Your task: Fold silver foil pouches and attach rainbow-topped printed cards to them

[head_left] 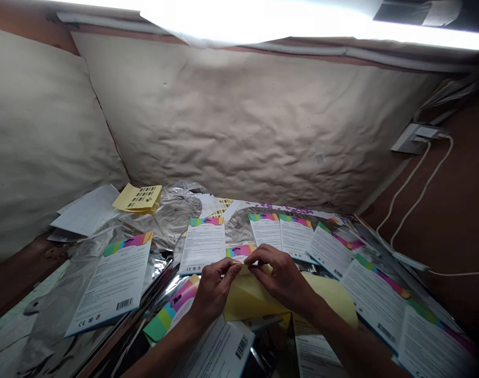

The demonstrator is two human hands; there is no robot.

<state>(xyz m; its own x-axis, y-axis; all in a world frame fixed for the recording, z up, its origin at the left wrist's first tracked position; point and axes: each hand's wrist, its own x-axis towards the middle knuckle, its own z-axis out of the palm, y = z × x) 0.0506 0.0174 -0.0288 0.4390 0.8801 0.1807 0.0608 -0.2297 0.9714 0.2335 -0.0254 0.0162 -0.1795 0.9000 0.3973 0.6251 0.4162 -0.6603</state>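
Note:
My left hand [214, 291] and my right hand [281, 278] meet over the middle of the work surface. Both pinch the upper edge of a pale yellow sheet [334, 299] that lies curved under my right wrist. The fingertips of both hands touch at about the sheet's top edge. Right behind them lies a white printed card with a rainbow stripe [203, 245]. Another such card [239, 253] peeks out just past my fingers.
Several more striped cards fan out to the right [377, 294] and one lies at the left [113, 283]. Silver foil bags [176, 210] cover the surface. A yellow label sheet [139, 198] sits at the back left. White cables [413, 184] hang on the right wall.

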